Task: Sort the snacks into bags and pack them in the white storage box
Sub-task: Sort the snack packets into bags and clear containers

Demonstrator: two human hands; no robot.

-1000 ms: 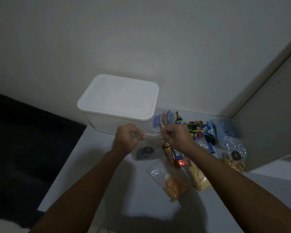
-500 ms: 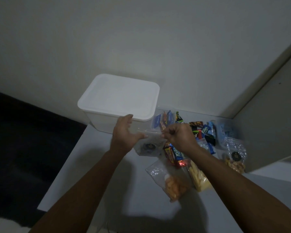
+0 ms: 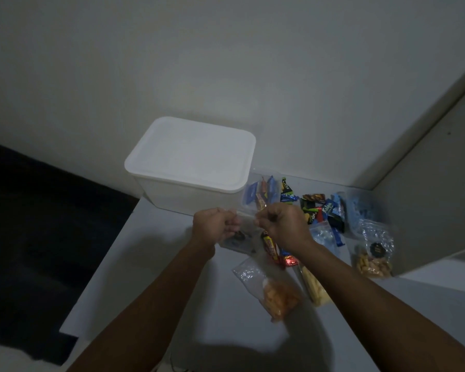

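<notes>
A clear zip bag (image 3: 239, 241) with a dark round sticker hangs over the white table (image 3: 151, 264). My left hand (image 3: 214, 224) and my right hand (image 3: 283, 225) each pinch its top edge, close together. Behind them stands the white storage box (image 3: 191, 162), lid on. Loose wrapped snacks (image 3: 320, 208) lie to the right of the box. A bag of orange snacks (image 3: 275, 294), a bag of yellow snacks (image 3: 316, 288) and a bag of nuts (image 3: 373, 256) lie on the table.
A grey panel (image 3: 427, 197) rises at the right, close to the nut bag. The wall stands right behind the box. To the left of the table's edge there is a dark floor (image 3: 38, 237).
My left hand had opened toward the box half a second ago; it has come back and again pinches the bag's top edge, nearer my right hand. The bag has dropped slightly.
</notes>
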